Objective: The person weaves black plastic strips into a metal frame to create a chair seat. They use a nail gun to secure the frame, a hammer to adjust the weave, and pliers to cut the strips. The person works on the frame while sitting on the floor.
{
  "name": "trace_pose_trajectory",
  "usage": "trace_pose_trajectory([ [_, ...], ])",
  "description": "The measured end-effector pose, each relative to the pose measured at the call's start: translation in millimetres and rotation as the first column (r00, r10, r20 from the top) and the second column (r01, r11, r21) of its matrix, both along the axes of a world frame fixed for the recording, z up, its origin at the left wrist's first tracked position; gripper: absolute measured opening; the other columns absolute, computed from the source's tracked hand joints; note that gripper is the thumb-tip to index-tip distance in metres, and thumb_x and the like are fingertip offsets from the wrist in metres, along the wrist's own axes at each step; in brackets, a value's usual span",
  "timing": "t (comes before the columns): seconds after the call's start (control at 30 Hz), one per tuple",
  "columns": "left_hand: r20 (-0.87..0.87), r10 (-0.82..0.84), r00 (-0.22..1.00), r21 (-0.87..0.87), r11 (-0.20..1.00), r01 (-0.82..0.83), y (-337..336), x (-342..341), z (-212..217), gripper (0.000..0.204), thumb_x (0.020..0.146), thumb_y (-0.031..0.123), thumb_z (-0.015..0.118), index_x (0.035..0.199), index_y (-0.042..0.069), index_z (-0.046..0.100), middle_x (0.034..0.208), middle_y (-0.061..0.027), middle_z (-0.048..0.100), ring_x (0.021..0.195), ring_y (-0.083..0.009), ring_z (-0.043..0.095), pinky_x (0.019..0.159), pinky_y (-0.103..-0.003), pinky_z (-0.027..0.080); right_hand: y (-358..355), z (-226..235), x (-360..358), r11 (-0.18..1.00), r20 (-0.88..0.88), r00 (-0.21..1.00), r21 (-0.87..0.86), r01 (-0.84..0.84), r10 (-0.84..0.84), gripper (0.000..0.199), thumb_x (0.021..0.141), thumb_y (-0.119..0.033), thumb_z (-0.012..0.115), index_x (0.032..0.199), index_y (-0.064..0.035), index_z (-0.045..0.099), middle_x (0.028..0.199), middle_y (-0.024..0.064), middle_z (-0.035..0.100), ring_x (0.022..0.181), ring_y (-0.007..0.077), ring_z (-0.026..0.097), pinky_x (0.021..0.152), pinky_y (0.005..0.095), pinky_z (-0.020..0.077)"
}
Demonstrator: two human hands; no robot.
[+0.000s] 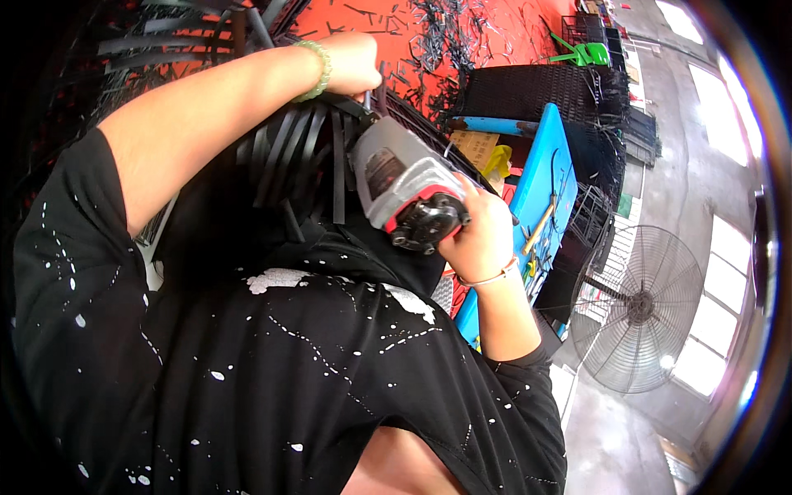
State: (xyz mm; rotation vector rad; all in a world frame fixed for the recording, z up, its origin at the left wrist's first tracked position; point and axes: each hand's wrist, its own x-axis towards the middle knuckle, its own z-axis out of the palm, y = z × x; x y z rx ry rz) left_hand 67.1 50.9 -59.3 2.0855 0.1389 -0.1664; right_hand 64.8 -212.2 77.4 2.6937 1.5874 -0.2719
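My right hand [483,235] grips a grey nail gun or stapler [396,173] with a red and black end cap. The tool's nose points away from me, toward a dark woven frame edge just below my left hand [351,64]. That hand is curled closed at the far edge of the work, with a green bead bracelet [318,70] at its wrist. What its fingers hold, if anything, is hidden. Loose flat black strips [289,153] hang from the piece between my forearms and lap.
Black strip scraps [441,41] litter the red floor [503,33]. On the right stands a blue table [540,165] with a hammer [540,224] on it. Beyond are a black woven panel [528,92], a green dustpan [590,54] and a large fan [639,307].
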Motion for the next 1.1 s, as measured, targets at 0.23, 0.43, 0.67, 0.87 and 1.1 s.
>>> trace_pose_trajectory([
  [0.23,-0.016,-0.001,1.0,0.011,1.0,0.002,1,-4,8,0.03,0.085,0.023,0.062,0.07,0.0,0.072,0.062,-0.008,0.067,0.057,-0.0149,0.063,0.061,-0.031,0.05,-56,19,9,0.92,-0.009,0.987,0.36,0.153,-0.161,0.038,0.072,-0.011,0.074,0.108,-0.0034,0.064,0.083,0.0131,0.069,0.077,0.0306,0.067,0.07,0.039,0.052],
  [0.43,0.061,-0.112,0.992,-0.158,0.98,0.121,3,9,-15,0.038,0.095,0.031,0.06,0.071,0.003,0.067,0.06,0.0016,0.057,0.055,-0.0076,0.049,0.054,-0.026,0.039,-176,27,49,0.324,-0.592,0.54,0.438,0.839,-0.598,0.03,0.08,-0.014,0.078,0.103,0.0008,0.066,0.069,0.0029,0.062,0.053,0.0096,0.055,0.051,0.0249,0.0434],
  [0.67,-0.119,-0.027,0.993,-0.173,0.985,0.006,23,12,-36,0.031,0.097,0.031,0.06,0.08,0.006,0.068,0.064,0.0062,0.055,0.055,-0.0017,0.04,0.05,-0.02,0.029,-362,-44,50,-0.353,-0.997,0.068,0.056,0.934,0.022,0.029,0.091,-0.018,0.067,0.114,-0.0019,0.059,0.066,-0.002,0.051,0.058,0.0112,0.052,0.058,0.0298,0.0461],
  [0.87,-0.166,0.006,0.986,-0.157,0.987,-0.033,23,8,-29,0.023,0.098,0.027,0.06,0.094,0.006,0.068,0.073,0.0076,0.058,0.059,0.0,0.04,0.054,-0.018,0.029,-466,-112,7,-0.512,-0.896,0.109,-0.143,0.847,0.43,0.041,0.095,-0.019,0.061,0.126,0.0049,0.049,0.067,-0.0026,0.053,0.062,0.0101,0.052,0.065,0.0302,0.0467],
  [1.1,-0.015,0.033,0.999,-0.162,0.986,-0.036,28,12,-33,0.037,0.097,0.017,0.062,0.13,0.001,0.057,0.116,-0.0059,0.064,0.102,-0.0104,0.058,0.087,-0.023,0.045,-496,-130,28,-0.694,-0.999,-0.023,0.006,0.72,-0.033,0.043,0.09,-0.031,0.071,0.11,0.0043,0.057,0.075,0.0073,0.063,0.066,0.0196,0.063,0.064,0.035,0.0551],
])
